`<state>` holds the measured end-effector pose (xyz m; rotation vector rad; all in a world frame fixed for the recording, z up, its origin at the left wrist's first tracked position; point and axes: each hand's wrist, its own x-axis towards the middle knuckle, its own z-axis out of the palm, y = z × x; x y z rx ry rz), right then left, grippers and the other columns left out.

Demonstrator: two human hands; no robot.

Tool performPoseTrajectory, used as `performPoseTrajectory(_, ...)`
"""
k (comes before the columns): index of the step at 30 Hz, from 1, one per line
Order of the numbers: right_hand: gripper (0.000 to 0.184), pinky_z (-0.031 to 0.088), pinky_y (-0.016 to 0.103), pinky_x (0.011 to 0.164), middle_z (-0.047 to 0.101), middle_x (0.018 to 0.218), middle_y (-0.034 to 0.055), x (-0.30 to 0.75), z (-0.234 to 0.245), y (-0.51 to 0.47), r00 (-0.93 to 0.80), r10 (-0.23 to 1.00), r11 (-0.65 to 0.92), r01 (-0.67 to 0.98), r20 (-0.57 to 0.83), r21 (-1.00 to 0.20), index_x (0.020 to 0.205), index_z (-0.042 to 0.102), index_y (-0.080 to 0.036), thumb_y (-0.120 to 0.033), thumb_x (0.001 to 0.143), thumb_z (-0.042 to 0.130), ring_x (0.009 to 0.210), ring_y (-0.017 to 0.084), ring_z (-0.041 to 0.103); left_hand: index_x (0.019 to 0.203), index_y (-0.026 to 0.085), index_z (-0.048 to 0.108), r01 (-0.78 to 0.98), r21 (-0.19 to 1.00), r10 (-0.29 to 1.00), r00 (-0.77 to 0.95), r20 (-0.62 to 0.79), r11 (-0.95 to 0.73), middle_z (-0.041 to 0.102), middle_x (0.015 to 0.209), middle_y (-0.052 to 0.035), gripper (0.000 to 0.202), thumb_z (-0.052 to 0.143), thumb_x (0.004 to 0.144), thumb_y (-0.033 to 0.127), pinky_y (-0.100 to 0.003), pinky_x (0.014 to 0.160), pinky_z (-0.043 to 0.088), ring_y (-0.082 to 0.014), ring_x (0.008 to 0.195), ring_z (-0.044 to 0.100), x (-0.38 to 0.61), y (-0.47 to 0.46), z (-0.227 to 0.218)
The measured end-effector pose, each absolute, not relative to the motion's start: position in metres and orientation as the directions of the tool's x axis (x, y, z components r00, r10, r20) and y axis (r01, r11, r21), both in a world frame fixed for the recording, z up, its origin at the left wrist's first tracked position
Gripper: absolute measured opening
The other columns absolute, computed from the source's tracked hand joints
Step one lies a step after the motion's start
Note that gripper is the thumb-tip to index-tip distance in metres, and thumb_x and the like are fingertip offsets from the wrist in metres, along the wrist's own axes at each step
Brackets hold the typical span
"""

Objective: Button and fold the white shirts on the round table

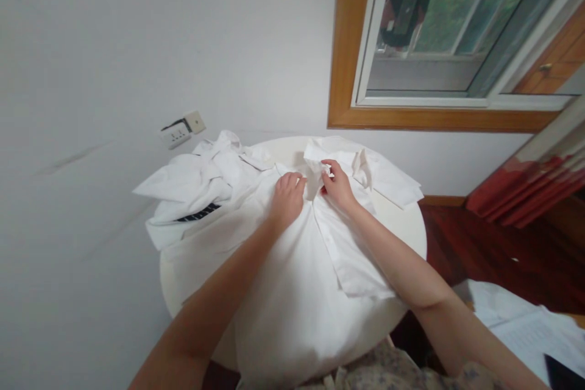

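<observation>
A white shirt point(287, 286) is spread over a round white table point(411, 237), its lower part draping over the near edge. My left hand point(287, 200) is closed on the shirt's fabric beside the front opening, fingers bent. Just to its right, my right hand point(338, 186) pinches a raised edge of the shirt near the collar between thumb and fingers. A gap in the cloth shows between the two hands. One sleeve point(395, 180) stretches toward the table's right side. Whatever lies under my fingertips is hidden.
Bunched white cloth point(205, 177) with a dark striped patch point(200, 213) lies at the table's left. A wall socket point(175, 134) is behind it. A wood-framed window point(347, 116) is at the upper right, a red-and-white curtain point(525, 177) beside it. Papers point(525, 323) lie at the lower right.
</observation>
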<state>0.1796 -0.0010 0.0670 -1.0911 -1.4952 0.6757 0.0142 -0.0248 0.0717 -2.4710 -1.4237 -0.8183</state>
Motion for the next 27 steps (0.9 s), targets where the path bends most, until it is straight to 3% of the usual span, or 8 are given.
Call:
performPoseTrajectory(4,0.032,0.044,0.019,0.047,0.051,0.084,-0.0025,0.182,0.054,0.006,0.021,0.923,0.358,0.312,0.383,-0.88,0.119,0.047,-0.023,-0.029,0.088,0.045,0.046,0.005,0.052,0.102,0.019,0.061,0.703,0.474,0.842,0.37,0.393,-0.53,0.065,0.097,-0.009,0.025,0.038,0.09,0.017,-0.038,0.088,0.043,-0.0234,0.094,0.057,0.026,-0.041,0.053)
performPoseTrajectory(6,0.034,0.047,0.021,0.053,0.053,0.088,-0.001,0.187,0.049,0.003,-0.008,0.933,0.343,0.332,0.361,-0.879,0.121,0.046,-0.023,-0.027,0.087,0.044,0.051,0.006,0.056,0.098,0.02,0.06,0.675,0.548,0.869,0.372,0.326,-0.494,0.066,0.091,-0.0073,0.024,0.036,0.092,0.022,-0.035,0.083,0.045,-0.0213,0.087,0.059,0.026,-0.047,0.04)
performPoseTrajectory(9,0.034,0.05,0.025,0.064,0.056,0.097,0.004,0.195,0.05,-0.014,-0.086,0.911,0.401,0.414,0.404,-0.817,0.118,0.048,-0.021,-0.019,0.085,0.044,0.068,0.01,0.061,0.091,0.019,0.058,0.651,0.549,0.852,0.396,0.343,-0.524,0.065,0.089,-0.0069,0.023,0.037,0.093,0.026,-0.035,0.086,0.044,-0.0208,0.089,0.058,0.019,-0.051,0.025)
performPoseTrajectory(11,0.024,0.048,0.026,0.069,0.056,0.096,0.0052,0.198,0.051,-0.033,-0.172,0.878,0.468,0.51,0.447,-0.722,0.107,0.053,-0.019,-0.018,0.084,0.047,0.076,0.013,0.059,0.088,0.019,0.057,0.606,0.586,0.843,0.409,0.35,-0.538,0.063,0.088,-0.0061,0.021,0.038,0.092,0.027,-0.034,0.087,0.044,-0.0201,0.09,0.057,0.012,-0.05,0.019)
performPoseTrajectory(13,0.012,0.045,0.026,0.068,0.056,0.086,0.0026,0.197,0.049,-0.053,-0.281,0.856,0.512,0.582,0.434,-0.632,0.095,0.054,-0.02,-0.023,0.083,0.053,0.073,0.014,0.055,0.085,0.019,0.056,0.547,0.648,0.842,0.431,0.326,-0.531,0.062,0.086,-0.0045,0.02,0.039,0.091,0.028,-0.032,0.085,0.045,-0.0186,0.087,0.057,0.007,-0.047,0.017)
performPoseTrajectory(16,0.019,0.041,0.025,0.064,0.053,0.075,-0.0016,0.191,0.039,-0.073,-0.392,0.841,0.541,0.619,0.373,-0.569,0.088,0.052,-0.02,-0.033,0.079,0.064,0.067,0.013,0.049,0.084,0.019,0.054,0.474,0.708,0.829,0.474,0.297,-0.524,0.059,0.084,-0.0025,0.018,0.04,0.09,0.028,-0.03,0.081,0.045,-0.017,0.084,0.056,0.003,-0.043,0.015)
performPoseTrajectory(22,0.012,0.039,0.025,0.068,0.054,0.077,-0.0002,0.187,0.019,-0.075,-0.385,0.836,0.544,0.674,0.391,-0.5,0.089,0.056,-0.019,-0.024,0.079,0.061,0.071,0.014,0.05,0.086,0.019,0.054,0.455,0.726,0.824,0.494,0.275,-0.516,0.059,0.086,-0.0031,0.017,0.039,0.089,0.027,-0.031,0.085,0.045,-0.0176,0.087,0.056,0.001,-0.045,0.016)
performPoseTrajectory(27,0.004,0.04,0.026,0.072,0.055,0.078,0.0023,0.187,0.016,-0.076,-0.383,0.817,0.566,0.679,0.432,-0.468,0.081,0.058,-0.019,-0.017,0.08,0.055,0.078,0.017,0.052,0.088,0.019,0.054,0.498,0.673,0.817,0.492,0.3,-0.547,0.06,0.089,-0.0045,0.018,0.038,0.091,0.027,-0.032,0.086,0.044,-0.018,0.089,0.055,0.001,-0.047,0.012)
